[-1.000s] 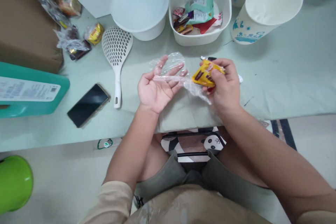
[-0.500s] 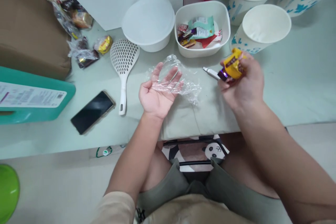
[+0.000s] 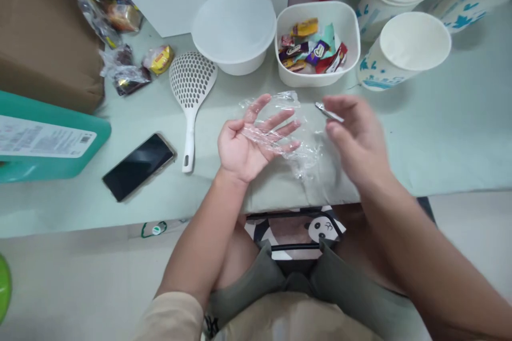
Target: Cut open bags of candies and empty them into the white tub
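My left hand (image 3: 256,144) is raised palm up over the table with its fingers spread. A clear thin plastic bag (image 3: 308,154) is stretched over those fingers and held by them. On the right, my right hand (image 3: 358,141) is slightly blurred, thumb and fingers apart, with nothing between them. A small slim white-and-metal tool, perhaps a cutter (image 3: 328,112), lies beside its fingertips, partly hidden by them. Behind the hands, a white rectangular tub (image 3: 320,80) contains several wrapped snacks, among them a yellow packet (image 3: 305,27) and a purple packet (image 3: 318,52).
A lidded white round bowl (image 3: 234,29), a white slotted skimmer (image 3: 192,90) and a phone (image 3: 138,167) are on the left. More wrapped snacks (image 3: 132,77) lie near a cardboard box (image 3: 48,42) and a teal container (image 3: 68,165). White paper cups (image 3: 412,42) stand at the right back.
My right hand has let go of the yellow and purple snacks, which now lie in the tub, and its fingers have opened. My left hand has shifted slightly right with the plastic bag.
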### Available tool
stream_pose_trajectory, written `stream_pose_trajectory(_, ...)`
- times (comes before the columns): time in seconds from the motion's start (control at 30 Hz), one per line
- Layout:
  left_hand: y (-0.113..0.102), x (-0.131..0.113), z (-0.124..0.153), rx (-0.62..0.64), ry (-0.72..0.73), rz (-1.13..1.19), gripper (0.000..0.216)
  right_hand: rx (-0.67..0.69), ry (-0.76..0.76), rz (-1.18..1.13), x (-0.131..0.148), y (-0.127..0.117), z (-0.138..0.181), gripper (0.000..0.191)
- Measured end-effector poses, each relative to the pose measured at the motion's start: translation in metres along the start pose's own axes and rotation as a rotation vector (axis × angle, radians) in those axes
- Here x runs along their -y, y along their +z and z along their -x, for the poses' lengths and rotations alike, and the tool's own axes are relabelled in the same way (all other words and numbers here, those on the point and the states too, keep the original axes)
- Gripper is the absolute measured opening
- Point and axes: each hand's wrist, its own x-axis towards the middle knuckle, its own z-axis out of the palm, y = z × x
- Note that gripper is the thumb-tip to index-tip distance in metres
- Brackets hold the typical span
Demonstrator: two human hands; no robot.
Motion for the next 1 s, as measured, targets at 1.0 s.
stream_pose_trajectory(1.0, 0.005, 0.034, -0.005, -0.303, -0.024, -0.587, 0.051, -0.136, 0.033, -0.164, -0.059, 0.030, 0.015, 0.035)
